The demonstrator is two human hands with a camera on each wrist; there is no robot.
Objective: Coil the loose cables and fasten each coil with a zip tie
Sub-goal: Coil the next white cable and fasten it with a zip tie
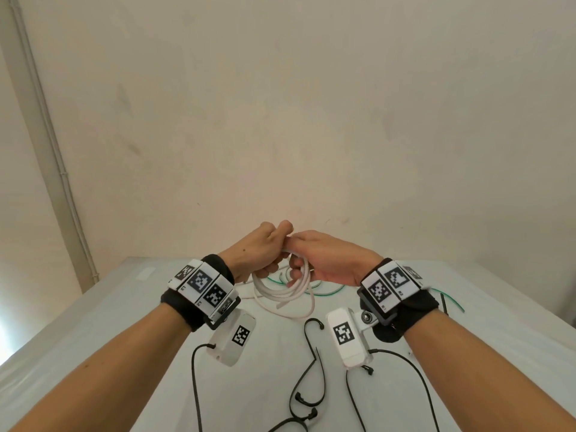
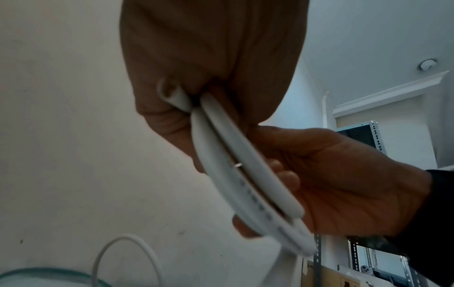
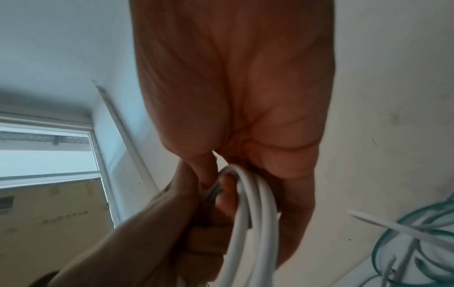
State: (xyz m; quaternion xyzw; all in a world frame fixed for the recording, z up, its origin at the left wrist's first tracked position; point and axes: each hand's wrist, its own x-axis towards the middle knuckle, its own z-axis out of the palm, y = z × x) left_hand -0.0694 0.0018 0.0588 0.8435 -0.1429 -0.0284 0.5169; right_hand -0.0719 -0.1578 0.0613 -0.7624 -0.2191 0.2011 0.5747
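- Table (image 1: 93,322): pale, flat surface; its far edge meets a cream wall (image 1: 311,120), a conduit strip (image 1: 46,135) running down the wall at 10 o'clock.
- Left hand (image 1: 258,247): raised above the table, fingers curled round the top of the white cable coil (image 1: 280,291).
- The coil hangs from both hands — lower loops lie at mid-table, 12 o'clock from the black zip ties (image 1: 308,385).
- Right hand (image 1: 330,257): touching the left, fingers curled round the same coil.
- Green cable (image 1: 327,291): loose on the table behind the coil, trailing toward 2 o'clock.
- Bare surface shows along the left side at 9 o'clock.
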